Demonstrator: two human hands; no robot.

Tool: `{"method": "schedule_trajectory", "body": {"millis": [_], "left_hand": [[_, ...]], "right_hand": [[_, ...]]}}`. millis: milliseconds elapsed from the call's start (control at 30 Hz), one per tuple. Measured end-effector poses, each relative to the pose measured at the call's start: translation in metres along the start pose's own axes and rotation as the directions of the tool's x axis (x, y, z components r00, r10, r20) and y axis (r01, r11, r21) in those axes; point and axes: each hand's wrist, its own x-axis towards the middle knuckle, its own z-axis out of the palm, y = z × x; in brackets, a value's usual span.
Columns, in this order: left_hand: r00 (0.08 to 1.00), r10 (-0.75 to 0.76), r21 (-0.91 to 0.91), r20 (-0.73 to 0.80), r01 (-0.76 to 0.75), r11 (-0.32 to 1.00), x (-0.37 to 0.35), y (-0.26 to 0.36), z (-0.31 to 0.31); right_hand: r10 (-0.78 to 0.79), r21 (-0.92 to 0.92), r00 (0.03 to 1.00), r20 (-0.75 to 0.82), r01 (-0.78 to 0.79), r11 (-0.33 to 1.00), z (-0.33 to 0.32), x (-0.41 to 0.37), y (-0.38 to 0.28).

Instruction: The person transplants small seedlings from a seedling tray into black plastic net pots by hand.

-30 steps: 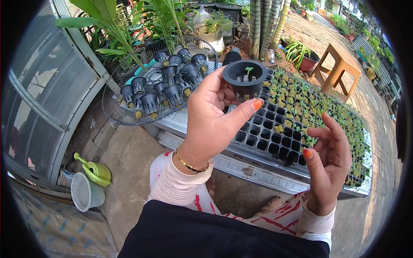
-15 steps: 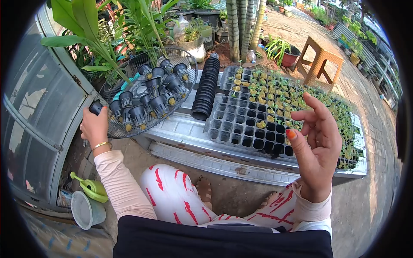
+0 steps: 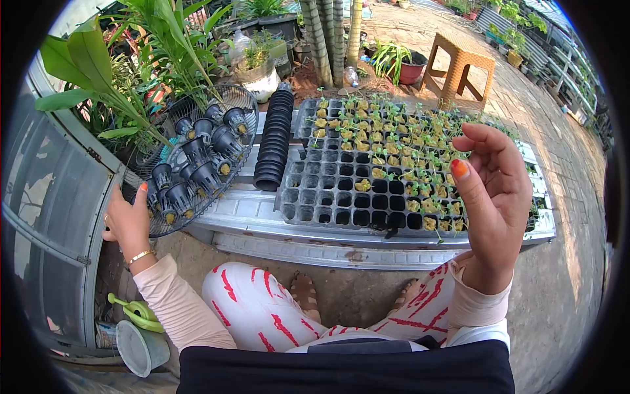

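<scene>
My left hand (image 3: 126, 220) is at the left edge of a round black wire basket (image 3: 244, 98), its thumb and forefinger apart and nothing visible between them. Several black net pots (image 3: 195, 150) with yellowish plugs lie in the basket, one close beside my thumb. My right hand (image 3: 493, 187) is raised over the right part of the black cell tray (image 3: 312, 167), fingers loosely curled and thumb apart, holding nothing. Yellowish plugs with green seedlings (image 3: 394, 148) fill many tray cells; others are bare. A long stack of black pots (image 3: 273, 141) lies between basket and tray.
The basket and tray rest on a metal surface (image 3: 230, 203). Leafy plants (image 3: 85, 65) lean in behind the basket. A woven stool (image 3: 462, 62) stands beyond the tray. A green watering can (image 3: 141, 314) and a pail (image 3: 141, 348) are at lower left.
The black pot that was in my left hand is out of its fingers, which have spread at the basket's edge. My right hand stays raised. The view has shifted toward the right.
</scene>
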Motion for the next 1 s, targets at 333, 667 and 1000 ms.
{"method": "schedule_trajectory", "body": {"millis": [333,667,1000], "left_hand": [[0.749,0.656,-0.769,-0.093,-0.472,0.431,-0.096,0.100,-0.054],[0.684,0.725,-0.867,-0.085,-0.409,0.284,-0.106,0.122,-0.052],[0.426,0.880,-0.890,-0.207,-0.457,0.012,-0.139,0.165,-0.048]], "right_hand": [[-0.092,0.055,0.993,-0.073,0.096,0.994,-0.014,0.005,-0.003],[-0.171,-0.249,0.985,-0.023,0.160,0.955,-0.034,-0.007,-0.002],[-0.033,-0.108,0.996,-0.088,0.023,0.994,-0.024,-0.007,0.012]]}}
